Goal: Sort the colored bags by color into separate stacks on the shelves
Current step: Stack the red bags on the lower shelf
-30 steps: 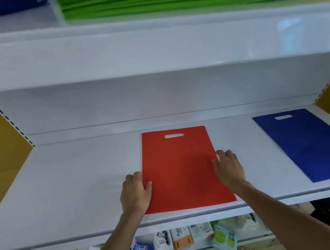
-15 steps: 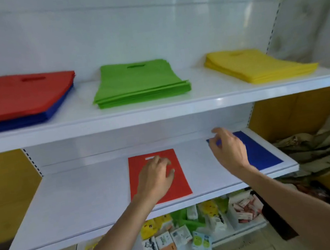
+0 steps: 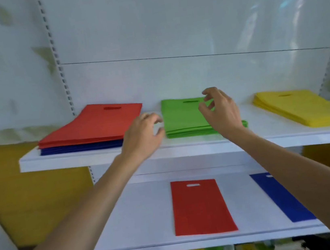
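Your left hand point(image 3: 142, 136) hangs with fingers loosely curled and thumb apart, gripping nothing. The green bag stack point(image 3: 182, 120) lies just to the right of those fingers, and I cannot tell whether they touch its left edge. Your right hand point(image 3: 219, 110) hovers over the stack's far half, fingers bent and spread, thumb and forefinger apart beside the handle cut-out point(image 3: 190, 101), pinching nothing. The stack's long axis runs away from you, handle end farthest. The right hand is nearer the top bag, so it looks the likelier to take it. The red-over-blue pile point(image 3: 96, 126) sits left of your left fingers. Below both hands lie a single red bag point(image 3: 201, 206) and a single blue bag point(image 3: 280, 197).
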`<move>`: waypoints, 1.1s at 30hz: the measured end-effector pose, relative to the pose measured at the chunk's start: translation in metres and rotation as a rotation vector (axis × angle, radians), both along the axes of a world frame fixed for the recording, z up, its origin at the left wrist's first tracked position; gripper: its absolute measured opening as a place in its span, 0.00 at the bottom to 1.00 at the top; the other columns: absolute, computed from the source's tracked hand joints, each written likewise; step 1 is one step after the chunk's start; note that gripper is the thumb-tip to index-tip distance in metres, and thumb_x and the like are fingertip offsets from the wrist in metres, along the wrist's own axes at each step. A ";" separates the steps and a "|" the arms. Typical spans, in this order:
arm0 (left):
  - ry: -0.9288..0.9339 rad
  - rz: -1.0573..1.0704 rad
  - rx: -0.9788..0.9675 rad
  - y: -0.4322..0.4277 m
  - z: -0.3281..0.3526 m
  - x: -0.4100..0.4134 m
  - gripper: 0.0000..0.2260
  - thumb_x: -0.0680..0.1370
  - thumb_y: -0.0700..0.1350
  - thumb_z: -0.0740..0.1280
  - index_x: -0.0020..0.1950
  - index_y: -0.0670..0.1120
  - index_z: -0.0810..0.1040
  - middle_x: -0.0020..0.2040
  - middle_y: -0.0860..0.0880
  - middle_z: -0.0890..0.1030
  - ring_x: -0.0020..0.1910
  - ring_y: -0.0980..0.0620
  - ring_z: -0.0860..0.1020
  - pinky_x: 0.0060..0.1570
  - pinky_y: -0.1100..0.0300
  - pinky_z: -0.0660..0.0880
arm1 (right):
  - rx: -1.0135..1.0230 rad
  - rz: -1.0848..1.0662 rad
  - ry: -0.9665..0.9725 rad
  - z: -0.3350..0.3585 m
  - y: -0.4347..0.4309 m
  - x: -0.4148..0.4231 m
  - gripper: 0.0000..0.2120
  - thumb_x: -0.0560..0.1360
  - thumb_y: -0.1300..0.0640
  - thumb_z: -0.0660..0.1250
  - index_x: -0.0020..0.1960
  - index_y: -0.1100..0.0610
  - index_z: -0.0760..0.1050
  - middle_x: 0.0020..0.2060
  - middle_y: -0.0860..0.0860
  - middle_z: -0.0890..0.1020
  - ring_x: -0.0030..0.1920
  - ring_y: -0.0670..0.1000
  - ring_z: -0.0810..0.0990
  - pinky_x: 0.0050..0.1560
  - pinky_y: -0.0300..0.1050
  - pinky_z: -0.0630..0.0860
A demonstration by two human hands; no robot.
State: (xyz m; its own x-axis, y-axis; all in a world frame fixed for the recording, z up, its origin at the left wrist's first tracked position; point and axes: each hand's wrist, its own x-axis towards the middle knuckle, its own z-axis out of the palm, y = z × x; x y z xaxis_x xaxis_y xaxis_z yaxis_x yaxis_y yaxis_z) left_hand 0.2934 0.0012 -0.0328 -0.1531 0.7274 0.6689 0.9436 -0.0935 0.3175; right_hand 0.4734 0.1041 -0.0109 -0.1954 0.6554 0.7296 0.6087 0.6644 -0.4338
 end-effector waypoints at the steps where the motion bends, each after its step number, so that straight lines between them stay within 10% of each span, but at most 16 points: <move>1: 0.004 0.035 0.001 -0.005 0.002 -0.025 0.10 0.74 0.43 0.65 0.54 0.45 0.78 0.52 0.45 0.78 0.52 0.45 0.76 0.51 0.54 0.72 | 0.003 0.019 -0.003 0.003 0.001 -0.023 0.15 0.75 0.54 0.63 0.60 0.56 0.72 0.52 0.51 0.79 0.45 0.53 0.78 0.43 0.45 0.71; 17: -0.506 0.357 -0.220 0.022 -0.012 -0.321 0.11 0.76 0.44 0.66 0.57 0.41 0.78 0.56 0.43 0.80 0.56 0.46 0.77 0.51 0.62 0.67 | -0.608 -0.053 -0.182 -0.039 0.075 -0.270 0.24 0.78 0.48 0.60 0.62 0.67 0.69 0.60 0.64 0.74 0.62 0.63 0.72 0.59 0.51 0.69; 33: -0.253 0.440 0.027 0.033 -0.023 -0.310 0.06 0.73 0.44 0.71 0.44 0.41 0.80 0.44 0.40 0.82 0.46 0.41 0.79 0.43 0.55 0.72 | -0.199 -0.150 0.112 -0.056 0.074 -0.274 0.06 0.76 0.59 0.63 0.52 0.59 0.75 0.49 0.56 0.79 0.52 0.57 0.75 0.49 0.50 0.71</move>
